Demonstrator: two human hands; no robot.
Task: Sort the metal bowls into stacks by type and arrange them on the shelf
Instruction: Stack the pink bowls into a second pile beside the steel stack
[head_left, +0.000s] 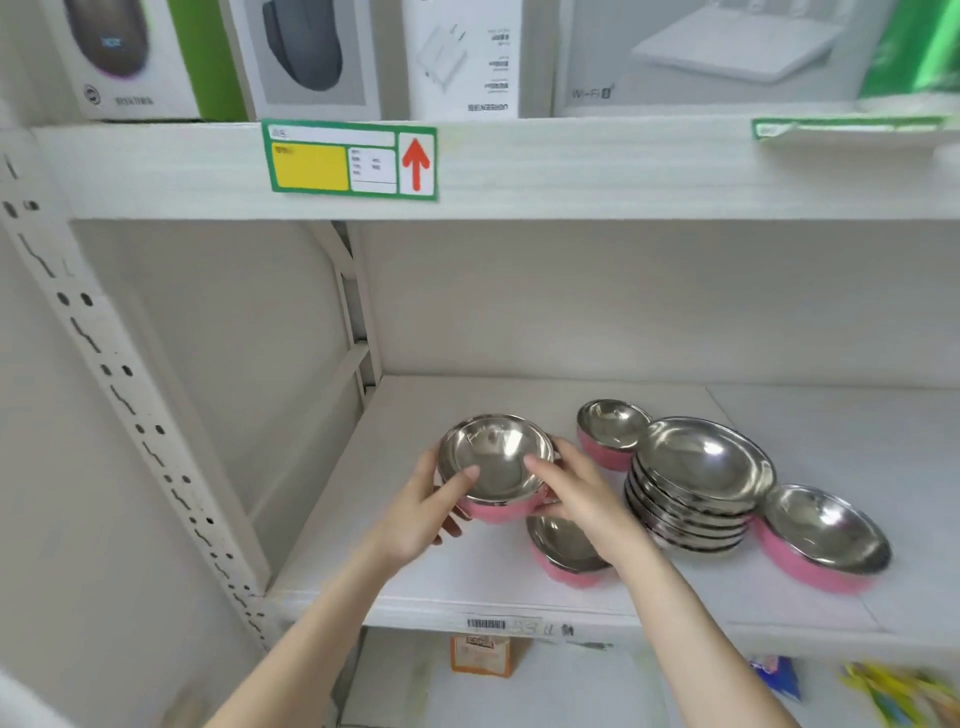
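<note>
Pink-sided, steel-lined small bowl (563, 553) sits nearest the shelf's (467, 582) front edge, partly under the right wrist. Just above it, both hands cradle another pink-walled steel bowl (496, 465) clear of the board: the left hand (426, 512) wraps its near-left rim, thumb over the lip, while the right hand (576, 493) pinches the right rim. Its likely partner lies directly below the right hand, the nearer one. Rightward stand a stack of plain steel dishes (698, 480) and a wide pink-sided bowl (826, 538); farthest back rests a third small pink bowl (610, 431).
</note>
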